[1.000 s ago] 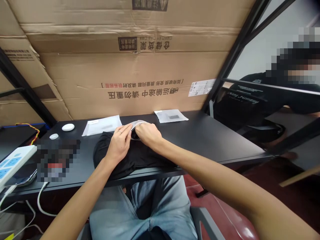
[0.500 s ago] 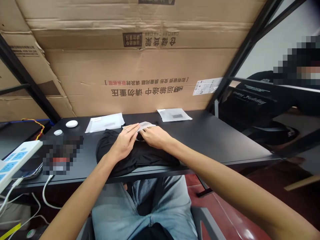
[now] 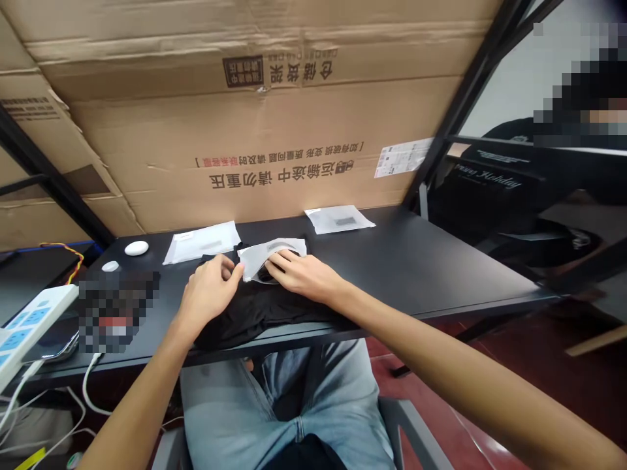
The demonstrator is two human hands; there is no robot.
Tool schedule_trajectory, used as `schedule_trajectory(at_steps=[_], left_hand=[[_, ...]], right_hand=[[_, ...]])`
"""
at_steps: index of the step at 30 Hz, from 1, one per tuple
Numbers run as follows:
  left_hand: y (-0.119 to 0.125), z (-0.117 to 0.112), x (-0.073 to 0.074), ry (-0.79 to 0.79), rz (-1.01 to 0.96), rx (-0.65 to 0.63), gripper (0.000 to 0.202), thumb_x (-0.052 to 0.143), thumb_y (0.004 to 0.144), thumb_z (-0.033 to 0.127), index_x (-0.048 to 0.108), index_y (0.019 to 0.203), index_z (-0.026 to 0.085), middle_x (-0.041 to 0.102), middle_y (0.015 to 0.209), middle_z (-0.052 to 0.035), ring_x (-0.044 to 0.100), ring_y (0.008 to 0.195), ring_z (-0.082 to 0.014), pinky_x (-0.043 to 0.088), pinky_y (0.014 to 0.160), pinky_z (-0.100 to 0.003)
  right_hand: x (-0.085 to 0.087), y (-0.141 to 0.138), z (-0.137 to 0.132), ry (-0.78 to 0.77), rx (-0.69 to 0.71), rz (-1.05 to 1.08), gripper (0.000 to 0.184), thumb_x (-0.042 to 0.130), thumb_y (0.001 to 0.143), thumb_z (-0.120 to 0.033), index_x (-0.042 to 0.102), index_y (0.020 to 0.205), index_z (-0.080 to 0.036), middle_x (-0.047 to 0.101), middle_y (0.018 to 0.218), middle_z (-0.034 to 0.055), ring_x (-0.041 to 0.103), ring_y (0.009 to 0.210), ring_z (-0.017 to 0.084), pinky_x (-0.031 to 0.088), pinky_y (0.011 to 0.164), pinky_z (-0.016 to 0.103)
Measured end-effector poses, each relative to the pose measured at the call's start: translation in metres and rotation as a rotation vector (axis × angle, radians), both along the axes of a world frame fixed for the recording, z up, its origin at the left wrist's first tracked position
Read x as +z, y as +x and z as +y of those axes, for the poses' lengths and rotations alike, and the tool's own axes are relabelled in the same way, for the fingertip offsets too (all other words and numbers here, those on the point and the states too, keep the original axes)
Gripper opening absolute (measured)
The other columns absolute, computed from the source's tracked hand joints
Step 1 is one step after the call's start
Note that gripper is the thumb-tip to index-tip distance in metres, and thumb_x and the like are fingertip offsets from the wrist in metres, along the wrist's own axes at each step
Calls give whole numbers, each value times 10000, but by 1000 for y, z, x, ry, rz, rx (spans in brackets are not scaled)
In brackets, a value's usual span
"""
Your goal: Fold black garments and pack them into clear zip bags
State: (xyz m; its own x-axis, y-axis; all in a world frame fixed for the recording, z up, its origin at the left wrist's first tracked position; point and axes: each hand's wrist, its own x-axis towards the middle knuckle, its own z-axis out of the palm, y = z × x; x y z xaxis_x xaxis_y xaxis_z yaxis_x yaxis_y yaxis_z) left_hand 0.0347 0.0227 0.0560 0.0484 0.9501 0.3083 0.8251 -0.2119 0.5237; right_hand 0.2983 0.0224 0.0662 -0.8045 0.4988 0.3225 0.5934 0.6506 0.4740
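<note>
A frosted plastic bag (image 3: pixel 252 260) lies over folded black cloth (image 3: pixel 255 316) near the front edge of the desk, its mouth bulging apart on my side. My right hand (image 3: pixel 306 277) has its fingers closed at that mouth, the tips partly hidden in it. Something dark shows inside by those fingertips; its kind is unclear. At the bag's left edge, my left hand (image 3: pixel 208 290) is curled, with the thumb against the edge and the other fingertips partly hidden. Two similar bags, a left one (image 3: pixel 200 243) and a right one (image 3: pixel 339 220), lie flat behind.
On the left of the black desk (image 3: pixel 416 261) are a white oval case (image 3: pixel 136 248), a small white disc (image 3: pixel 110 266), a blurred-out dark item (image 3: pixel 117 313) and a power strip (image 3: pixel 36 320) with cables. Cardboard (image 3: pixel 274 124) stands behind. Another person (image 3: pixel 490 176) sits at right.
My left hand has drawn back left from the bag's middle to its left edge. The bag now lies flatter and shows more of its surface. My right hand stays at its mouth.
</note>
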Motion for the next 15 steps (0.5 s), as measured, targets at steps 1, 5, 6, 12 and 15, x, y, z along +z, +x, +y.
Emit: schedule_trajectory(at_steps=[1, 5, 6, 12, 15], left_hand=[[-5, -3, 1, -101, 0, -51, 442, 599, 1011, 641, 793, 974, 245, 809, 915, -91, 748, 846, -295, 526, 764, -375], [-8, -5, 0, -299, -137, -241, 538, 536, 1029, 658, 794, 849, 221, 804, 815, -67, 681, 656, -214, 460, 646, -319], [-6, -4, -1, -311, -186, -270, 516, 544, 1027, 634, 784, 845, 215, 803, 814, -63, 659, 622, -195, 448, 625, -309], [0, 6, -10, -357, -369, -336, 338, 622, 971, 462, 657, 753, 206, 733, 721, -23, 591, 553, -136, 398, 573, -265], [-3, 9, -18, -340, -415, -326, 335, 612, 967, 443, 606, 722, 214, 663, 649, 7, 558, 529, -125, 394, 574, -263]], right_hand=[[-1, 5, -1, 12, 39, 2, 381, 361, 1134, -71, 653, 1373, -120, 679, 1295, 172, 619, 1202, 269, 549, 652, 304], [-8, 18, -3, -47, 81, 35, 287, 417, 1145, -119, 689, 1239, -135, 674, 1200, 145, 608, 1132, 250, 532, 671, 299], [-9, 20, -4, -86, 64, 44, 257, 445, 1139, -128, 689, 1220, -141, 673, 1173, 135, 610, 1099, 243, 514, 649, 290], [-2, 29, -14, -265, 82, 1, 216, 535, 1116, -196, 697, 1253, -153, 692, 1138, 106, 631, 1032, 232, 519, 700, 303], [0, 35, -20, -295, 57, -9, 299, 508, 1118, -184, 693, 1352, -159, 691, 1256, 136, 645, 1128, 254, 529, 698, 305]])
